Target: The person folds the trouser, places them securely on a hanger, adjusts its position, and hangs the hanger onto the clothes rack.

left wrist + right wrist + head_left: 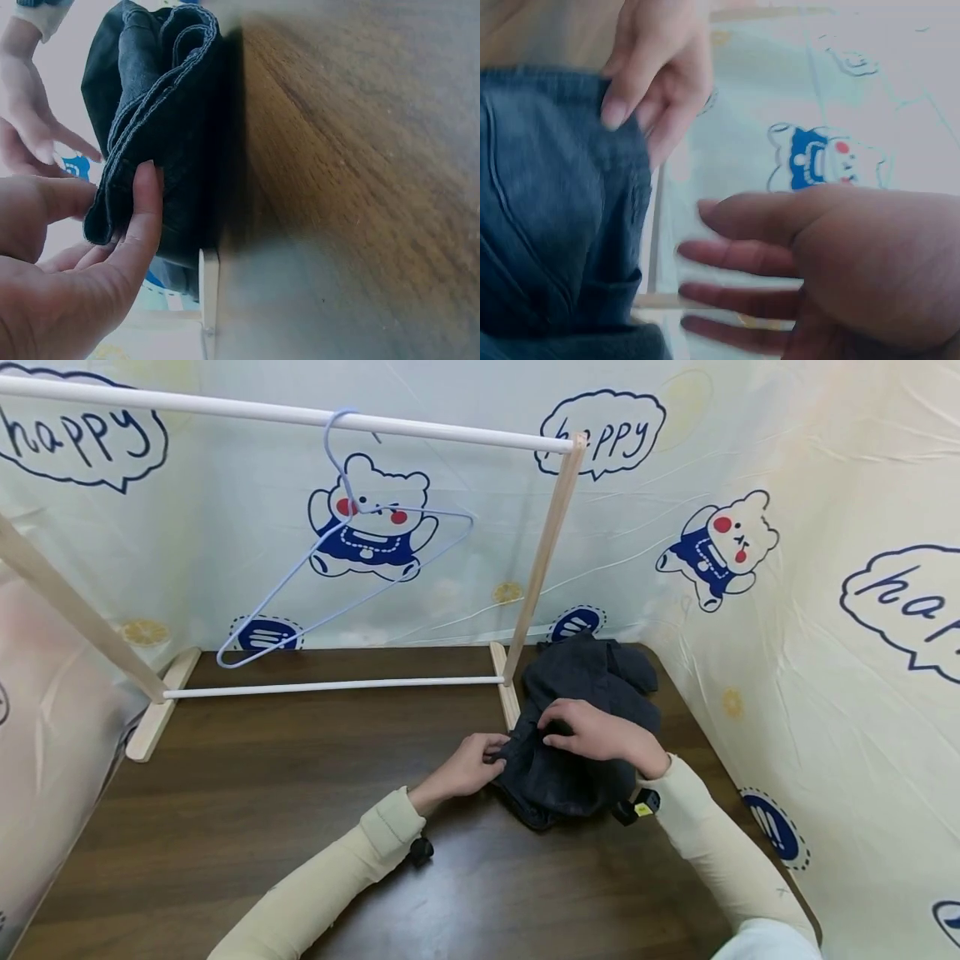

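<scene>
Garment of dark denim, edge between left hand fingertips, right hand (fingers loosely apart) close by.

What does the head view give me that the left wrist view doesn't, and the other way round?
Only the head view: the blue hanger hooked over the upper white rod, and readable "happy" lettering on the backdrop.

Only the left wrist view: the light stitching along the folded edge, discernible up close.

Both: the dark garment, the left hand gripping its edge, the right hand, and the brown tabletop.
</scene>
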A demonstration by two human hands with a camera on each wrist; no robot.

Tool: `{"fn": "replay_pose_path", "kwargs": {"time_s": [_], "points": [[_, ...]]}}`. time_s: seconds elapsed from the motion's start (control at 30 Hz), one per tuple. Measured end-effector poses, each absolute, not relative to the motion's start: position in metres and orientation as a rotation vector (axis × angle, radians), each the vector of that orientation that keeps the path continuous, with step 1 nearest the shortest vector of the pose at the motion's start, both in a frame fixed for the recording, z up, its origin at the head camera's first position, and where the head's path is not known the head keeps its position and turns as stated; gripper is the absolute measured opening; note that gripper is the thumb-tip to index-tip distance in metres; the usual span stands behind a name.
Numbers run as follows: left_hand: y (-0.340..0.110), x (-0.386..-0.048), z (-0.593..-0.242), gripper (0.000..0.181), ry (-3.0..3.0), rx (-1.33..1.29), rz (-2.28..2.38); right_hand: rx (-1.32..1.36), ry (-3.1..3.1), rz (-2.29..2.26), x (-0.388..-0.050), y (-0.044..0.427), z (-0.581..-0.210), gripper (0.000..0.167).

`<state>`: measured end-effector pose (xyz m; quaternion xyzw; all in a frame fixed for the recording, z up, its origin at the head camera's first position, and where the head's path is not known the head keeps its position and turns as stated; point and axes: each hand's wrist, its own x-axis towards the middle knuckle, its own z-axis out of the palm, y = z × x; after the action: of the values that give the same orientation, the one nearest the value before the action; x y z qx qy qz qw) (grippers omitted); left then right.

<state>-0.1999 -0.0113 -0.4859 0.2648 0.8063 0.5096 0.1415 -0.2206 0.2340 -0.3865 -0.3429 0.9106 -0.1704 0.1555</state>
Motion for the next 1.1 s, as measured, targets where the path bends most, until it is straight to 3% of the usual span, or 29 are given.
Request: {"fn": "replay_pose_path", "kwargs": {"time_s": [0.17,0.27,0.67,1.1], "points": [[-0.015,-0.194,-0.482,0.040,2.326,0.751,1.475,-0.779,2.557,-0.352,-0.241,0.240,-0.393,0.051],[-0.017,-0.191,-0.480,0.039,2.338,0.759,1.478,-0.738,2.552,-0.371,-0.248,0.250,-0.400,0.055],[-0.042,-0.199,-0.455,0.037,2.344,0.749,1.611,-0.727,2.716,-0.732,-0.237,0.285,-0.397,0.041],[-0.069,-0.207,-0.454,0.036,2.438,0.661,1.622,-0.754,2.742,-1.018,-0.220,0.308,-0.397,0.035]]}}
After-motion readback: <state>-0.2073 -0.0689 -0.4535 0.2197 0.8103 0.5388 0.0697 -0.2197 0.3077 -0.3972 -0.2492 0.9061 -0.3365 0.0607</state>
